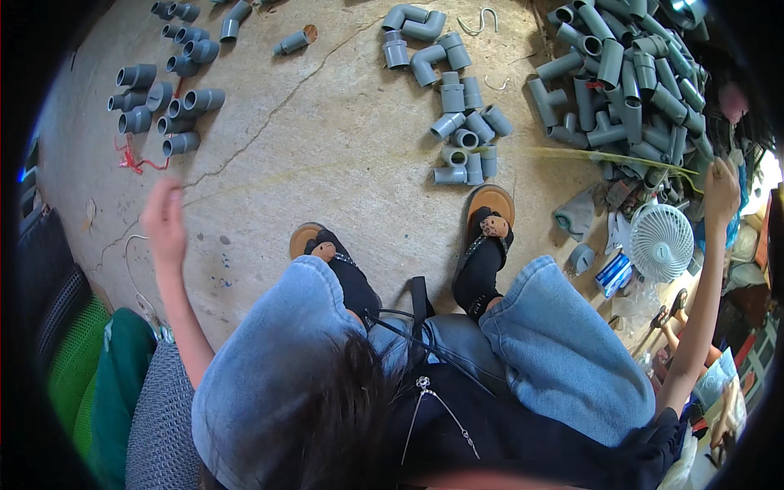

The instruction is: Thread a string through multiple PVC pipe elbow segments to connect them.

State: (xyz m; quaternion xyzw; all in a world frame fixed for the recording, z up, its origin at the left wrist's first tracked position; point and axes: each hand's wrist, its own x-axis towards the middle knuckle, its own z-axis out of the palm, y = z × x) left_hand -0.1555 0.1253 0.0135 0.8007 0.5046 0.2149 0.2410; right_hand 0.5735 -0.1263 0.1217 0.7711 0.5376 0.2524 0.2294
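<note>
A thin yellow string stretches across the floor view between my two hands. My right hand, raised at the far right, is closed around one end, where loose strands hang. On the left, my left hand is blurred by motion, with its fingers drawn together where the faint far part of the string meets it. Under the string's middle lie several grey pipe fittings, in a loose column. Near my left hand is a tangle of red string beside another group of grey fittings.
A big heap of grey pipe fittings fills the upper right. Below it are a white fan, a grey glove and a blue packet. Metal hooks lie at the top. My sandalled feet rest on cracked concrete.
</note>
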